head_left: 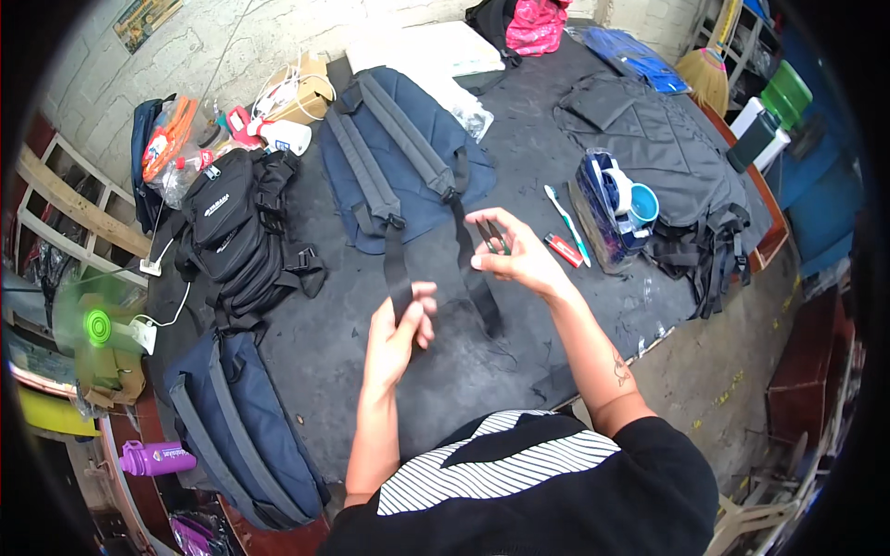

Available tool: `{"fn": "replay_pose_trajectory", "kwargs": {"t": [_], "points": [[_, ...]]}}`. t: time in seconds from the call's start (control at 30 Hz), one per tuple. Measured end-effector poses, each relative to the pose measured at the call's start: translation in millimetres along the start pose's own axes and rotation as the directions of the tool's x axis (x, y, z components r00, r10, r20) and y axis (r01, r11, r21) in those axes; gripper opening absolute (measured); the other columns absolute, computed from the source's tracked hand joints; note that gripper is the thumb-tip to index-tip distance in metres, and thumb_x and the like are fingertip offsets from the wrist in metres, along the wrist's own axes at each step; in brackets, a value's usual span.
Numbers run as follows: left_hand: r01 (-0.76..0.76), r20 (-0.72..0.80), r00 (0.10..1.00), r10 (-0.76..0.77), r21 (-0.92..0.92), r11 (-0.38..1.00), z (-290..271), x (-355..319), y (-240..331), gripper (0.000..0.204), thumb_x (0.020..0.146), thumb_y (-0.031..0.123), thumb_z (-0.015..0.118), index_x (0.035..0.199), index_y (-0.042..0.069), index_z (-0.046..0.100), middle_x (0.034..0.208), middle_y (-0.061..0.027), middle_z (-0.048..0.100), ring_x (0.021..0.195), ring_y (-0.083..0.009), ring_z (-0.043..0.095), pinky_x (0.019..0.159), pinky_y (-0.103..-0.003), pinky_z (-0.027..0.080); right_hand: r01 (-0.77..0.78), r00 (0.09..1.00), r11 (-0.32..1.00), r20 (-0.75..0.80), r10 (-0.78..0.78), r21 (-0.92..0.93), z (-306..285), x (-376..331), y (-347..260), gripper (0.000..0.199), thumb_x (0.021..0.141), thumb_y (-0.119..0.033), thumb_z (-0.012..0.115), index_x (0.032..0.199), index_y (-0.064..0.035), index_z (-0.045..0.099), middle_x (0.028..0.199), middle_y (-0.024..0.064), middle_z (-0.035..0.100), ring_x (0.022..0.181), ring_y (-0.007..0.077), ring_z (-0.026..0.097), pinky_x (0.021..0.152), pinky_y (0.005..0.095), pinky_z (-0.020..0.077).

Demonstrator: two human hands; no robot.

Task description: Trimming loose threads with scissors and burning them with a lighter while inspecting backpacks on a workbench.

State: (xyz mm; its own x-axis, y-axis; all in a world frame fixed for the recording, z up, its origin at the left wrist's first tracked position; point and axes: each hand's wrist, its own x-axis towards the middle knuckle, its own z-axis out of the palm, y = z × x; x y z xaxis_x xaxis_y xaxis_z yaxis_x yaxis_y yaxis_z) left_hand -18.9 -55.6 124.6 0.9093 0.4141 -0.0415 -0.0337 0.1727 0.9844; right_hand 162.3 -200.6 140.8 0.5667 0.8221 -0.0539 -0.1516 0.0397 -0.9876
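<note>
Two hands, one left hand (394,335) and one right hand (519,259), are showing. Two black webbing straps (396,264), two blue backpacks (385,153) and four grey shoulder straps (404,128) are lying in view. One toothbrush (567,225), one broom (706,79), one purple bottle (158,459) and one fan (97,325) are also appearing.

The navy backpack (389,153) is matt cloth, its black straps (396,267) dull woven webbing. The tabletop (320,389) is matt, smooth and scuffed. The blue packets (630,57) look like glossy plastic film, the purple bottle (159,459) smooth plastic, the broom (706,79) straw, the wall (264,42) rough.
</note>
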Motion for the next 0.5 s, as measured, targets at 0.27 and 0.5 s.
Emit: {"fn": "replay_pose_trajectory", "kwargs": {"t": [0.27,0.5], "points": [[0.026,-0.026,0.999,-0.024,0.074,0.997,41.5,25.0,-40.4,0.027,0.091,0.027,0.059,0.088,0.001,0.064,0.070,-0.0001,0.059,0.065,-0.0084,0.051,0.060,-0.023,0.039,0.132,0.934,0.990,-0.328,-0.141,-0.050,1.8,16.4,33.8,0.038,0.083,-0.016,0.066,0.114,-0.0051,0.047,0.081,0.0052,0.057,0.060,0.0090,0.051,0.049,0.0246,0.0392],[0.030,-0.035,0.998,-0.045,-0.341,0.940,16.8,86.5,-40.2,0.037,0.097,0.035,0.044,0.105,0.002,0.056,0.066,-0.0042,0.054,0.055,-0.0102,0.046,0.050,-0.023,0.035,-0.143,0.759,0.346,-0.327,-0.563,-0.927,-46.2,-9.4,100.0,0.024,0.078,-0.021,0.066,0.089,0.0003,0.063,0.089,0.0183,0.058,0.088,0.0325,0.053,0.079,0.0436,0.0421]]}}
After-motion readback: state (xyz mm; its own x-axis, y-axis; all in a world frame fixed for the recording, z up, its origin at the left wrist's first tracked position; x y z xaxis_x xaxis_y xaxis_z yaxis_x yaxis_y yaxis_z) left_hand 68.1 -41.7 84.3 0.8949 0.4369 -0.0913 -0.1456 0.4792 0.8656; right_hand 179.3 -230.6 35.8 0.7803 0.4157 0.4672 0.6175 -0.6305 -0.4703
